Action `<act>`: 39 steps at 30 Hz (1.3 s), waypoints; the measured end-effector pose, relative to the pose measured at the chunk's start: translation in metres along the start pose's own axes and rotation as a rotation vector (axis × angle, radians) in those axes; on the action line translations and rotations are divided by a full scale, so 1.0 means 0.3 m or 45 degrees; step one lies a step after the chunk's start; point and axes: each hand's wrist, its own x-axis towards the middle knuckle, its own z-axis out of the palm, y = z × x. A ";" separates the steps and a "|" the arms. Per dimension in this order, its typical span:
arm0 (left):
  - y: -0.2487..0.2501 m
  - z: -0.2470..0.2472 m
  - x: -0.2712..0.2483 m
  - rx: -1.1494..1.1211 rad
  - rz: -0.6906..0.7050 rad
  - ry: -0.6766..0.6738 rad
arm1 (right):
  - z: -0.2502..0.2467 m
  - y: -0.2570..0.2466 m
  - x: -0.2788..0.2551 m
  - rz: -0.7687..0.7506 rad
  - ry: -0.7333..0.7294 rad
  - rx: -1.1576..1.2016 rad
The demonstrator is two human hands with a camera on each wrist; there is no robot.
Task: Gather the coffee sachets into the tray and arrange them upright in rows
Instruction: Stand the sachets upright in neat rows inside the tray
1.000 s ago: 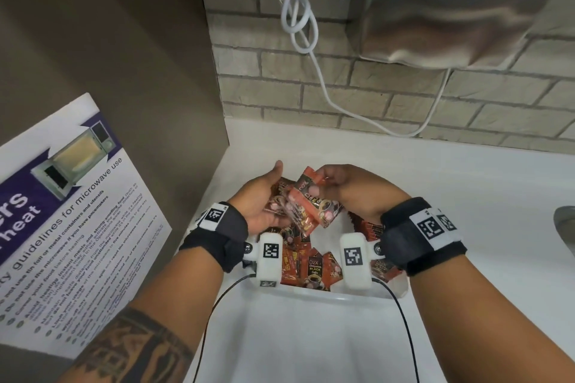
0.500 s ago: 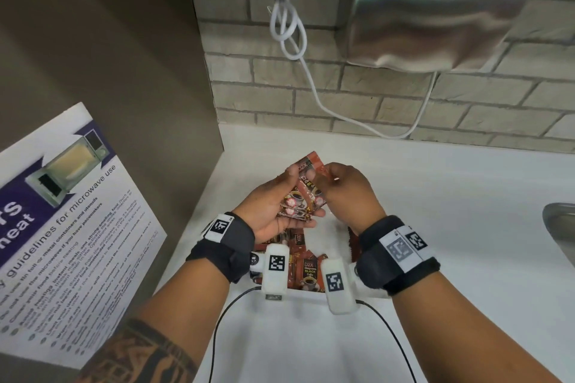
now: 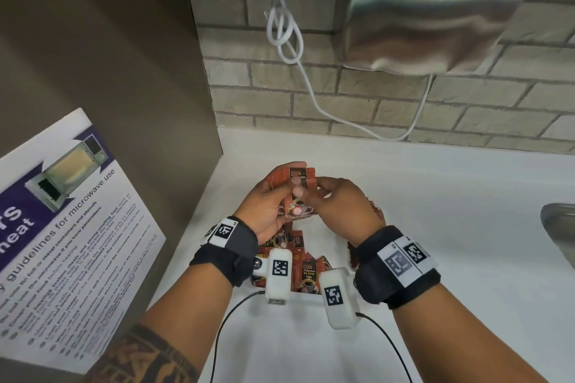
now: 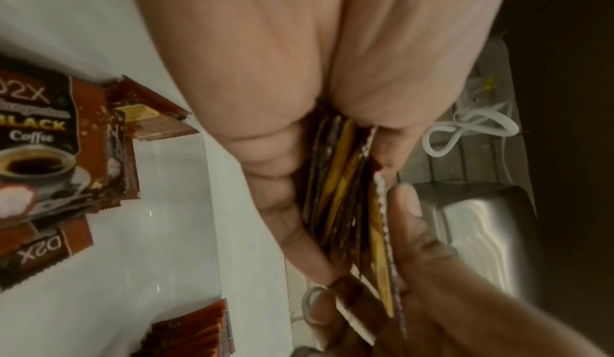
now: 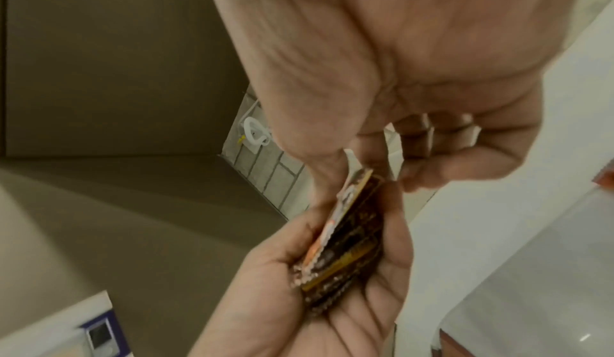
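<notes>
A stack of red-brown coffee sachets (image 3: 294, 193) stands upright in my left hand (image 3: 280, 196), thumb in front and fingers behind. My right hand (image 3: 317, 194) pinches the stack's right edge. The left wrist view shows the sachets (image 4: 345, 192) edge-on between the left fingers (image 4: 282, 178) and the right thumb (image 4: 408, 205). In the right wrist view the stack (image 5: 349, 236) rests in the left palm. Below the hands the white tray (image 3: 328, 235) holds loose sachets (image 3: 309, 274) lying flat; several more stand at its right side (image 3: 375, 211). The wrists hide part of the tray.
The tray sits on a white counter (image 3: 451, 196) in a corner. A brown side panel with a microwave poster (image 3: 62, 227) stands left. On the brick wall behind hang a steel hand dryer (image 3: 435, 15) and a looped white cable (image 3: 286, 34). A sink edge (image 3: 560, 227) lies far right.
The tilted bundle has been turned upright and squared in the left hand. The right hand moved from holding one sachet above it to pinching the stack's edge.
</notes>
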 end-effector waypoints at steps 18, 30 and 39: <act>0.009 -0.045 -0.028 -0.127 -0.153 -0.032 | -0.017 0.047 0.014 0.269 0.095 0.728; 0.007 -0.042 -0.050 0.032 -0.129 -0.103 | -0.021 0.072 0.000 0.330 0.012 0.802; 0.001 -0.036 -0.055 0.271 -0.056 -0.098 | -0.022 0.072 -0.023 0.310 -0.080 0.859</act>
